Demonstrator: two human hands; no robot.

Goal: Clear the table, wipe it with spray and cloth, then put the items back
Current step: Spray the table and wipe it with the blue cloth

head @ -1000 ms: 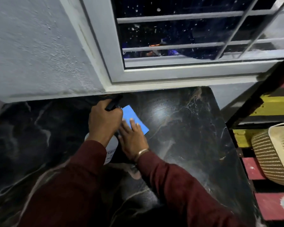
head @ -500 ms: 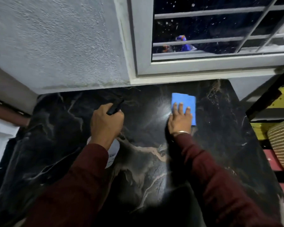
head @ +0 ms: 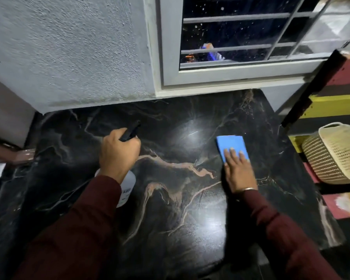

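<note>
Right now I'm mid-wipe: the table (head: 170, 229) shows nothing on it but my own gear, so clearing looks done, wiping is in hand, and putting the items back is still to do. My left hand (head: 118, 156) is curled round the neck of the spray bottle (head: 127, 185), w/ its black nozzle poking out toward the far wall; the white body hangs under my wrist. My right hand (head: 238, 172) lies flat, fingers straight, pressing the blue cloth (head: 231, 146) onto the far right part of the top. Count: 1 bottle, 1 cloth, 1 cream basket (head: 335, 154) off the right edge; can't tell what's in it, so the items to return aren't visible to me
</note>
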